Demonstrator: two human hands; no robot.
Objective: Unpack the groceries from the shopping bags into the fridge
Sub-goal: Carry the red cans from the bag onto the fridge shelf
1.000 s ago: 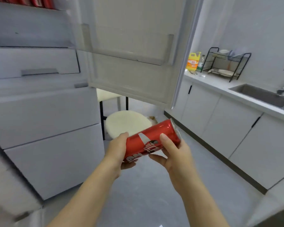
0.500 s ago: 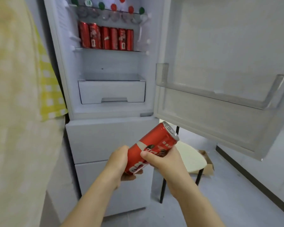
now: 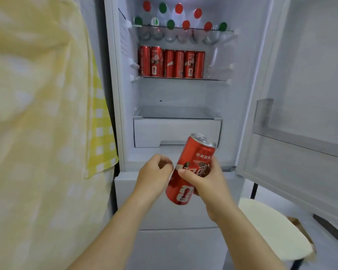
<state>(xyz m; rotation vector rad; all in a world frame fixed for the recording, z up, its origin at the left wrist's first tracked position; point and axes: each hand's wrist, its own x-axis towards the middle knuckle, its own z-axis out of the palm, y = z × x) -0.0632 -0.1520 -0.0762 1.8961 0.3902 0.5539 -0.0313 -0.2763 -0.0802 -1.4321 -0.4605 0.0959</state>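
Head view: right hand (image 3: 209,186) grips one red can (image 3: 198,151); left hand (image 3: 154,172) curls empty beside it; six cans (image 3: 179,64) stand above.

on the can (image 3: 191,168) i read white coca-cola script in chinese, 可口, partly covered. a small line of white characters above it is too blurred to read, and a white trophy mark sits low down. the shelf cans (image 3: 171,63) carry the same script.

Blurred yellow cloth (image 3: 37,133) runs off the left edge; top-shelf bottles (image 3: 170,35), perhaps water, are glare-washed
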